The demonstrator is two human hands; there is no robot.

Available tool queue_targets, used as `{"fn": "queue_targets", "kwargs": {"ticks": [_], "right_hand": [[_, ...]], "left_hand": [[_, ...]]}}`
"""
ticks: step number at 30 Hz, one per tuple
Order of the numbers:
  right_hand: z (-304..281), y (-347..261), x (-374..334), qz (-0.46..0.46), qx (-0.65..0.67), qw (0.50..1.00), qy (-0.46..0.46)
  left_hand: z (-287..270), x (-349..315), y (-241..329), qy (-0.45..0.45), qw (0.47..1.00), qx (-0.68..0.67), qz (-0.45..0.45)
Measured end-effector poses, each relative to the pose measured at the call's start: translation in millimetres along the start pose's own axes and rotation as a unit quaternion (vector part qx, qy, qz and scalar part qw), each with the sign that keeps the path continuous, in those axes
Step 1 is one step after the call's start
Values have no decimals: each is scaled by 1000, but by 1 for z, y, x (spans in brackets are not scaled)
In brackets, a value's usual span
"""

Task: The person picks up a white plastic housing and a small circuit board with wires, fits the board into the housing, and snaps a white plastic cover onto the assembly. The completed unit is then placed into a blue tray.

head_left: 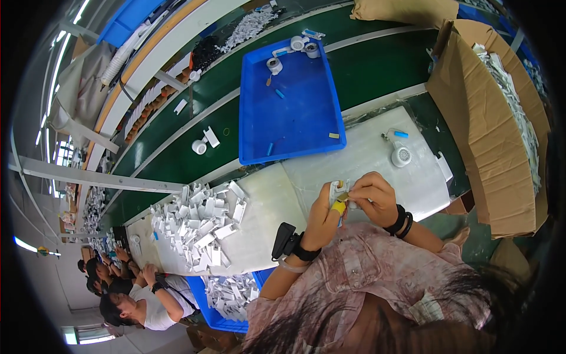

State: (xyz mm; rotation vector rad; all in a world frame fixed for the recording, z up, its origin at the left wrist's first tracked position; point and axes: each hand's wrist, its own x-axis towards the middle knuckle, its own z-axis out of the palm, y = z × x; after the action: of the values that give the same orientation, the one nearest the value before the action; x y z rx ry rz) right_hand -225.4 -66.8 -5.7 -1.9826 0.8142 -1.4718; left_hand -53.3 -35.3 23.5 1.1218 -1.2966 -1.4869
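My left hand (321,221) is closed around a small white plastic housing (336,187), with a yellow piece (338,206) showing by the thumb. The fingers of my right hand (375,198) are pinched together at the housing's right side; whatever small part they grip is hidden. Beyond my right hand, a white unit with a round grilled head (401,156) lies on the pale work mat (359,147). A blue cylindrical cell (401,134) and thin wires rest at its upper end.
A blue tray (295,127) holds several round-headed white units and loose blue cells. Left lies a heap of white plastic covers (203,221), above a blue bin (212,315) of similar parts. A cardboard box (480,130) stands right. Co-workers (156,301) sit at the left.
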Motion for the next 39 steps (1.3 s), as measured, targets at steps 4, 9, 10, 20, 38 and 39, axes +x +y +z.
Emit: {"fn": "queue_targets", "kwargs": {"ticks": [4, 9, 10, 20, 38, 39], "right_hand": [[1, 1, 0, -6, -7, 1000, 11], [1, 1, -1, -6, -8, 1000, 9], [1, 1, -1, -6, -9, 1000, 13], [0, 0, -1, -19, -10, 1000, 19], [0, -1, 0, -24, -27, 999, -11], [1, -1, -1, -22, -27, 999, -11]], "left_hand": [[1, -1, 1, -9, 1000, 14, 1], [2, -2, -2, 2, 999, 39, 9], [2, -2, -2, -1, 999, 45, 17], [2, -5, -5, -18, 993, 87, 79], [8, -7, -12, 60, 987, 129, 67], [8, -7, -12, 60, 988, 129, 66]]}}
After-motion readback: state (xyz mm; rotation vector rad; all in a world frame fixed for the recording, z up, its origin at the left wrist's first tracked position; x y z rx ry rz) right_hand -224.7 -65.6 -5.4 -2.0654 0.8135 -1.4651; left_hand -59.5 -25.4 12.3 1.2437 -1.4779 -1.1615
